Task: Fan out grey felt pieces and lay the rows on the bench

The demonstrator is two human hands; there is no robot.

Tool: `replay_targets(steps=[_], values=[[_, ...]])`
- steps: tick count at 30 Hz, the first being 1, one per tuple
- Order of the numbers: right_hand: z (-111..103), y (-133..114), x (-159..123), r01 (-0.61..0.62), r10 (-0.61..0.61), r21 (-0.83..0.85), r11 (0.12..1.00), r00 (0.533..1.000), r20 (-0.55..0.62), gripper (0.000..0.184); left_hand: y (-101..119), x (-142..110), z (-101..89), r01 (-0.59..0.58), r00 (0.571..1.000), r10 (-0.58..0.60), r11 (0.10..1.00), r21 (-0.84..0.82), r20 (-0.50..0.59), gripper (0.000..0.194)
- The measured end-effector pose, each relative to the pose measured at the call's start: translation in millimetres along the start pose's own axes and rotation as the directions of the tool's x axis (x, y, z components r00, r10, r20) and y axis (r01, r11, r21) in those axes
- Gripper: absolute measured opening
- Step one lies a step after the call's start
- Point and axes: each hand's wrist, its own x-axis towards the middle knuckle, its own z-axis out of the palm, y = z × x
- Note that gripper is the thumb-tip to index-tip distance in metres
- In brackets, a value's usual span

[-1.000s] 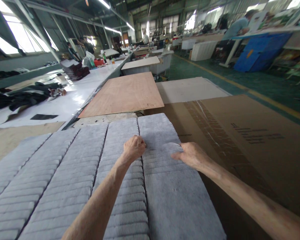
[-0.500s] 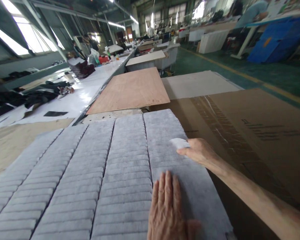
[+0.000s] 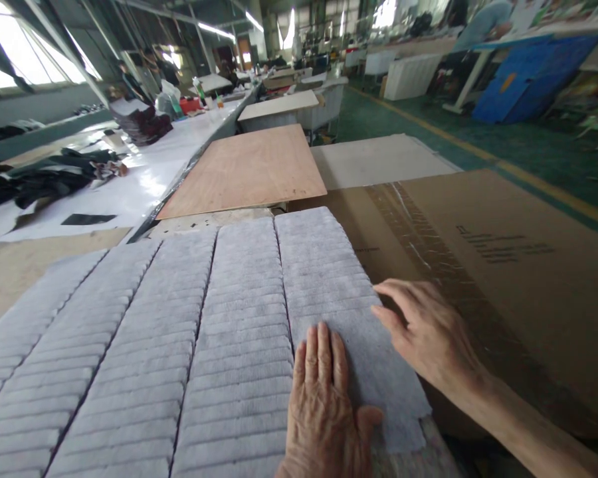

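Left hand (image 3: 323,405) lies flat on one grey fabric row (image 3: 316,255) whose long axis runs forward from it, while the right hand (image 3: 433,328), apart from the left, thumb and fingers parted, is at the row's right edge, contact unclear, and four similar rows (image 3: 242,318) lie left of both.

Cardboard lettering (image 3: 504,247) — illegible, grey fabric rows (image 3: 242,345) — cut off below
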Motion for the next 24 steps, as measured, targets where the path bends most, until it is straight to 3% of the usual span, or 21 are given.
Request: replay_targets(steps=[2, 4, 7, 11, 13, 16, 20, 24], values=[[-3, -5, -24, 0.207, -0.207, 0.053, 0.977, 0.978, -0.017, 0.015, 0, 0, 1.3, 0.003, 0.999, -0.004, 1.000, -0.024, -0.045, 0.073], [-2, -10, -42, 0.258, -0.259, 0.080, 0.963, 0.966, 0.012, 0.017, 0, 1, 0.6, -0.011, 0.996, 0.007, 0.999, -0.048, -0.094, 0.069], [2, -10, -50, 0.221, -0.223, 0.136, 0.966, 0.975, 0.001, 0.017, -7, 6, -4.6, -0.017, 0.992, 0.003, 0.993, -0.114, -0.126, 0.051], [5, 5, -32, 0.124, -0.113, 0.208, 0.970, 0.991, -0.066, 0.012, -32, 24, -15.0, 0.045, 0.983, -0.075, 0.983, -0.179, -0.165, 0.025], [7, 14, -20, 0.073, -0.061, 0.212, 0.975, 0.996, -0.062, 0.016, -46, 34, -18.8, 0.110, 0.978, -0.128, 0.987, -0.117, -0.165, 0.027], [12, 23, -7, 0.042, -0.044, 0.206, 0.978, 0.999, 0.004, 0.023, -59, 46, -22.6, 0.178, 0.981, -0.181, 0.983, -0.046, -0.068, 0.034], [11, 20, -2, 0.015, -0.027, 0.181, 0.983, 0.997, 0.067, 0.031, -61, 49, -28.0, 0.238, 0.970, -0.239, 0.971, -0.027, -0.034, 0.038], [3, 14, -1, -0.004, -0.022, 0.179, 0.984, 0.989, 0.146, 0.025, -58, 48, -32.8, 0.227, 0.973, -0.223, 0.972, -0.059, 0.057, 0.026]])
